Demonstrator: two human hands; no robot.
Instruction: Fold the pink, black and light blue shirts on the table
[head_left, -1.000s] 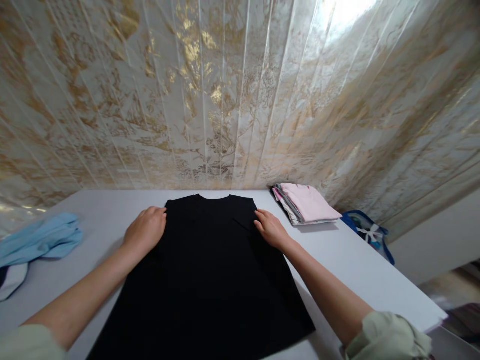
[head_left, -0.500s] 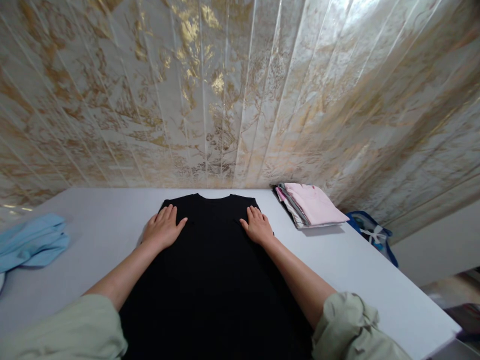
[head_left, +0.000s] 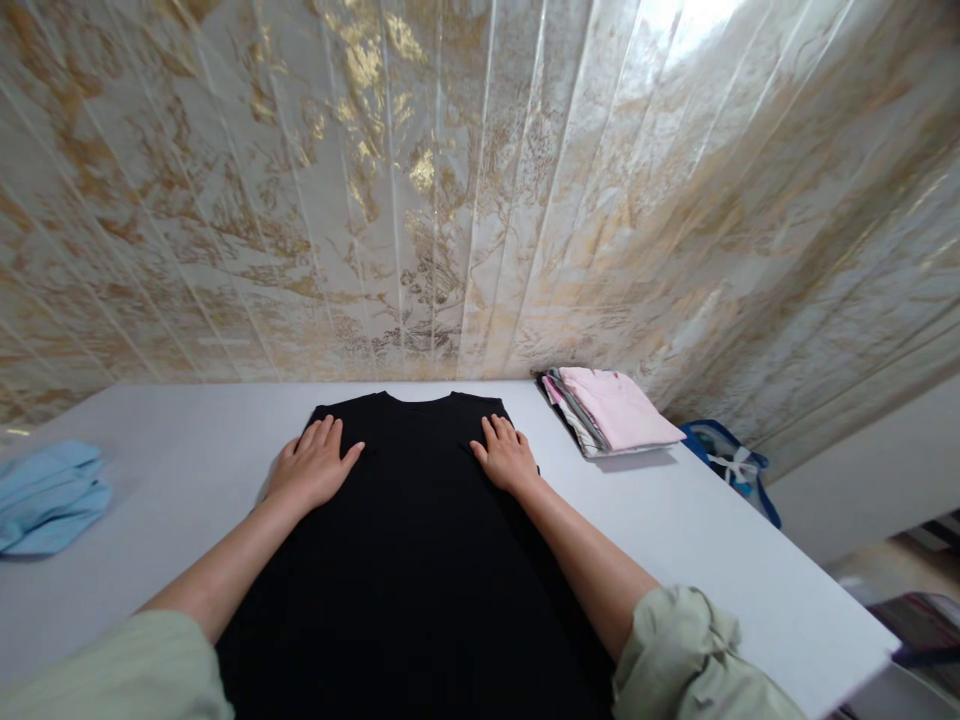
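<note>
A black T-shirt [head_left: 412, 560] lies spread on the white table [head_left: 712, 560], its neckline at the far end. My left hand [head_left: 311, 465] rests flat near its left shoulder, fingers spread and pointing away from me. On the opposite shoulder lies my right hand [head_left: 506, 455], also flat, with the thumb apart from the fingers. Both palms press on the cloth and neither hand grasps it. The shirt's lower part runs out of view at the bottom, between my two forearms.
Folded clothes [head_left: 619, 410] are stacked at the back right, a pink one on top. A crumpled light blue cloth [head_left: 52, 495] lies at the left. Beyond the right edge is a blue-trimmed bag [head_left: 731, 465]. A gold-patterned curtain [head_left: 420, 200] hangs behind the table.
The whole view has shifted slightly, so things appear a little further left. My hands keep the same places on the shirt, still flat.
</note>
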